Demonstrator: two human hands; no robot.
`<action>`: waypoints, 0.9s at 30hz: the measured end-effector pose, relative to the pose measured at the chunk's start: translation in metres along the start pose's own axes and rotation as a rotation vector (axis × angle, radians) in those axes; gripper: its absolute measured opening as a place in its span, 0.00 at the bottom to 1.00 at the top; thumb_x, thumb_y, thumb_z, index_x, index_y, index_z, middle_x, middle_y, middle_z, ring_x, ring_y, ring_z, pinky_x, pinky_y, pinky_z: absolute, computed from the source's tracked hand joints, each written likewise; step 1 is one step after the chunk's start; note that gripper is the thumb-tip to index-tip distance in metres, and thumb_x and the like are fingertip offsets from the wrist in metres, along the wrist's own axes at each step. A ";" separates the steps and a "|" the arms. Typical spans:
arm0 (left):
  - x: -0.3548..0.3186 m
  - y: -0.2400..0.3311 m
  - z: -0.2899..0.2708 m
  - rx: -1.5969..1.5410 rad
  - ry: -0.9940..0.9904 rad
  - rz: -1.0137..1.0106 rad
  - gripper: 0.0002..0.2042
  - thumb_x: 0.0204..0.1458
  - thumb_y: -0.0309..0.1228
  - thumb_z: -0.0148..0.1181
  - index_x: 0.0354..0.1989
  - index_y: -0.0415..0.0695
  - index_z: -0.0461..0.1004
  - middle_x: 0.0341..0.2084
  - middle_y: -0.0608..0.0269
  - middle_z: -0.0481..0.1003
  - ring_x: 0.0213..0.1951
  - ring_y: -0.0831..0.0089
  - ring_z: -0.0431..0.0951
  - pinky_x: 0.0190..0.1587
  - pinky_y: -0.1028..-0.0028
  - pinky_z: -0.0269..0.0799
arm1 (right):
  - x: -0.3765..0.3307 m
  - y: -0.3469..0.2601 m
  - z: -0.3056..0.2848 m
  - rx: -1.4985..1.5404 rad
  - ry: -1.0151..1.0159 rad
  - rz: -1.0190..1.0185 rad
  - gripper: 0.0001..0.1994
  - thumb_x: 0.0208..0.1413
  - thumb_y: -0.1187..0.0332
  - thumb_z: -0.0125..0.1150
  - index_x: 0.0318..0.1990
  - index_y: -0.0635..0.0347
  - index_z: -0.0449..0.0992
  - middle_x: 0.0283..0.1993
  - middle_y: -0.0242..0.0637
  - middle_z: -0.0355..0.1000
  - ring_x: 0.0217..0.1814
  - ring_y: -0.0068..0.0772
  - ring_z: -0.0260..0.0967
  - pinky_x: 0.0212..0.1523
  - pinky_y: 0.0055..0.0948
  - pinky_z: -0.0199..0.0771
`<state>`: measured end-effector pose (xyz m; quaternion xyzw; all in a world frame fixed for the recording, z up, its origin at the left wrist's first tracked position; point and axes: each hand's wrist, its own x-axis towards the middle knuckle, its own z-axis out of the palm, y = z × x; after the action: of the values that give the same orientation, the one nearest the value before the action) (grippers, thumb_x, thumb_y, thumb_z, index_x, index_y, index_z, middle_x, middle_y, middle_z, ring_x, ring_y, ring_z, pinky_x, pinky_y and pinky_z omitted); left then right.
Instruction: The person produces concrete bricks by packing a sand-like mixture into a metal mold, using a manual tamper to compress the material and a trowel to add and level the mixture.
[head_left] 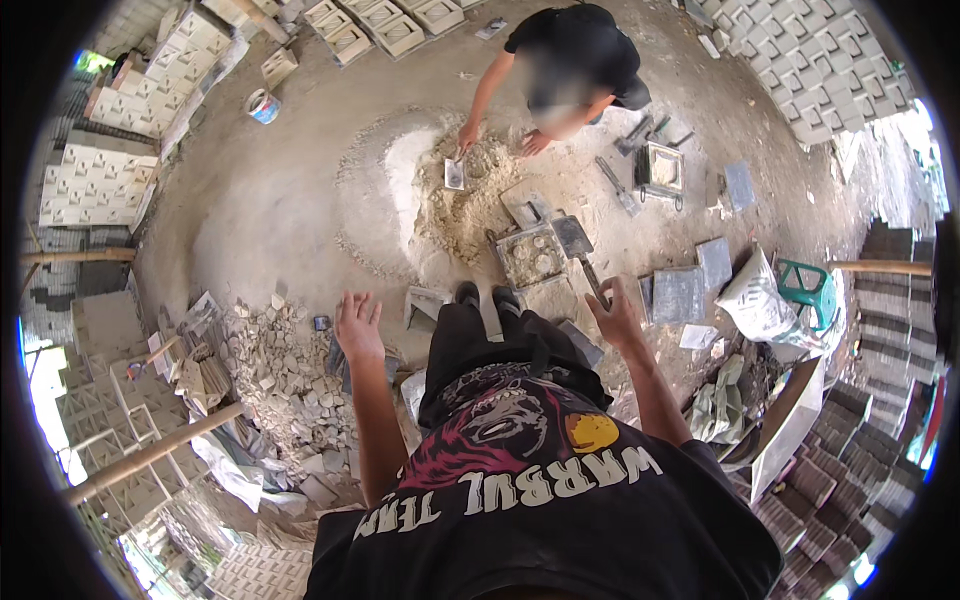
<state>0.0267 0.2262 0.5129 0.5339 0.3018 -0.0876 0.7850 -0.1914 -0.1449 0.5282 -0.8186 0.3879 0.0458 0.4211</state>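
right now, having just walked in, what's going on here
The person's right hand holds a flat-bladed tool beside a square frame with pale material inside; whether tool and frame touch is unclear. The left hand is open and empty. A co-worker leans over a sandy heap, holding a small scoop above or against it.

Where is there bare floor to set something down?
Broad bare floor lies left of the powdery mound, between the bucket and the rubble heap. It is crowded around the right hand: the trowel it holds, the box mould and the grey slabs. The rubble heap crowds the left hand side.
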 end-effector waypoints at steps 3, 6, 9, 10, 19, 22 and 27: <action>0.006 -0.008 -0.016 -0.021 0.047 -0.089 0.18 0.63 0.40 0.49 0.54 0.41 0.63 0.47 0.60 0.69 0.56 0.64 0.67 0.60 0.56 0.64 | -0.010 0.023 0.020 0.068 0.053 -0.021 0.14 0.53 0.58 0.64 0.35 0.60 0.73 0.25 0.48 0.72 0.30 0.40 0.71 0.34 0.38 0.69; 0.033 -0.010 -0.018 0.087 -0.012 -0.149 0.19 0.62 0.40 0.51 0.56 0.41 0.63 0.48 0.61 0.69 0.56 0.66 0.67 0.60 0.57 0.63 | -0.020 0.019 0.036 0.181 0.104 0.064 0.14 0.54 0.57 0.64 0.31 0.60 0.76 0.23 0.41 0.72 0.23 0.28 0.67 0.26 0.33 0.65; 0.055 0.003 0.016 0.226 -0.128 -0.170 0.16 0.61 0.38 0.51 0.53 0.43 0.64 0.47 0.61 0.70 0.51 0.67 0.71 0.56 0.59 0.65 | -0.040 -0.003 0.048 0.405 0.088 0.333 0.15 0.58 0.56 0.60 0.32 0.60 0.77 0.24 0.36 0.72 0.17 0.22 0.64 0.19 0.28 0.62; 0.064 0.008 0.033 0.282 -0.186 -0.170 0.16 0.61 0.37 0.51 0.54 0.43 0.64 0.46 0.62 0.71 0.51 0.67 0.71 0.57 0.59 0.64 | -0.046 0.000 0.054 0.486 0.122 0.399 0.15 0.59 0.56 0.59 0.34 0.60 0.77 0.24 0.35 0.73 0.16 0.20 0.62 0.17 0.26 0.61; 0.135 0.039 0.131 0.443 -0.424 -0.159 0.16 0.60 0.38 0.51 0.53 0.45 0.66 0.42 0.63 0.73 0.49 0.69 0.71 0.54 0.62 0.66 | -0.109 -0.032 0.077 0.665 0.355 0.547 0.14 0.62 0.60 0.56 0.49 0.57 0.71 0.30 0.35 0.72 0.16 0.15 0.57 0.14 0.20 0.61; 0.132 0.035 0.158 0.468 -0.500 -0.179 0.16 0.60 0.37 0.51 0.52 0.44 0.66 0.41 0.64 0.73 0.47 0.70 0.72 0.53 0.63 0.67 | -0.118 -0.027 0.084 0.707 0.367 0.554 0.13 0.62 0.65 0.55 0.52 0.56 0.69 0.30 0.35 0.71 0.17 0.15 0.58 0.15 0.20 0.61; 0.095 0.002 0.166 0.576 -0.665 -0.201 0.12 0.61 0.38 0.50 0.49 0.46 0.68 0.38 0.65 0.75 0.42 0.74 0.74 0.46 0.67 0.69 | -0.120 -0.028 0.083 1.025 0.302 0.485 0.15 0.59 0.75 0.53 0.53 0.62 0.66 0.28 0.38 0.69 0.19 0.20 0.62 0.18 0.23 0.66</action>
<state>0.1667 0.0969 0.5018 0.6415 0.0467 -0.4108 0.6462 -0.2353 -0.0033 0.5412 -0.3958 0.5926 -0.1694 0.6807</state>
